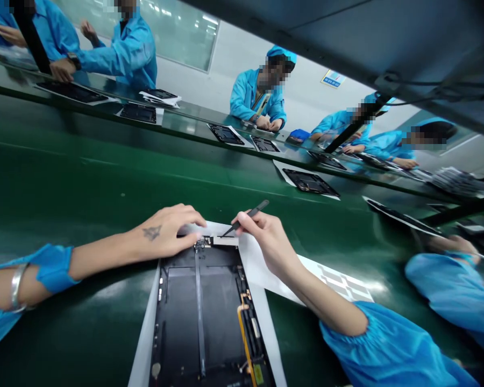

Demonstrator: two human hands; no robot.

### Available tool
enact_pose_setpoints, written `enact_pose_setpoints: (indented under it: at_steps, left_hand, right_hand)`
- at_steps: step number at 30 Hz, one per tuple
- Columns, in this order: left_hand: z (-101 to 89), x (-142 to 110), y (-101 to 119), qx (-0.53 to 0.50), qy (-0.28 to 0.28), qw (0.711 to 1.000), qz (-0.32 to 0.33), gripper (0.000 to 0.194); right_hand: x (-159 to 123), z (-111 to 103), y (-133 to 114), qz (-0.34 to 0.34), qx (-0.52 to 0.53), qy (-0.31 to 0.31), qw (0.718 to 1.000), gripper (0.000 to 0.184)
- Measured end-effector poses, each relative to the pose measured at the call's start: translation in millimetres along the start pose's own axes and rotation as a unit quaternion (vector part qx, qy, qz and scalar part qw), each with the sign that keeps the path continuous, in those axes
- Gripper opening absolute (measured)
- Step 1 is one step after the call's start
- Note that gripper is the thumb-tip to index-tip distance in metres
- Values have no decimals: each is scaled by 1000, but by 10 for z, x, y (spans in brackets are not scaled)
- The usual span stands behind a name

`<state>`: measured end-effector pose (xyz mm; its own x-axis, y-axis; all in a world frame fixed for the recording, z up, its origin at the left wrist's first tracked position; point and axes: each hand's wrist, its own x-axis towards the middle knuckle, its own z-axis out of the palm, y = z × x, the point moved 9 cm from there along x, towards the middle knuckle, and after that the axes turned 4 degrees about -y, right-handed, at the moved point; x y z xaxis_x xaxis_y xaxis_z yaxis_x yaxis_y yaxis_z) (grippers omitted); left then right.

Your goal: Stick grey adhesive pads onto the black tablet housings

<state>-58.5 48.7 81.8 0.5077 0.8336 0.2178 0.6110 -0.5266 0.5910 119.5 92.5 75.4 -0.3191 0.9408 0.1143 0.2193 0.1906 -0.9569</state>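
Note:
A black tablet housing (218, 306) with its inner parts exposed lies on white paper (272, 333) in front of me. An orange flex cable (244, 333) runs along its right side. My right hand (262, 231) pinches dark tweezers (250, 216), their tip down at a white strip (226, 241) on the housing's far edge. At the far left corner, beside a small circuit board (204, 243), rests my left hand (173, 230). Its thumb and fingers are apart, with nothing visible between them.
A sheet with grey and white patches (342, 282) lies right of the housing. Across the green bench (84, 177), several co-workers in blue sit by more tablet housings (312, 181). At the right edge a neighbour's sleeve (452, 285) reaches in. A shelf (347, 48) hangs overhead.

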Motion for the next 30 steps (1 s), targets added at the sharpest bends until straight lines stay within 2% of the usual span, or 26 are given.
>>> enact_pose_setpoints:
  at_steps: [3, 5, 8, 18, 30]
  left_hand:
    - [195, -93, 117, 44, -18, 994, 96, 24]
    - [277, -126, 143, 77, -18, 990, 121, 25]
    - [303, -145, 172, 120, -6, 983, 142, 26]
    - [295, -142, 187, 143, -1, 978, 150, 25]
    - [286, -143, 190, 150, -5, 978, 147, 25]
  right_hand:
    - [30, 81, 164, 49, 33, -19, 998, 44]
    - [19, 99, 226, 66, 51, -17, 996, 45]
    - [2, 109, 264, 81, 66, -17, 994, 46]
    - [116, 169, 329, 109, 46, -74, 990, 49]
    - [108, 186, 297, 102, 28, -73, 992, 46]
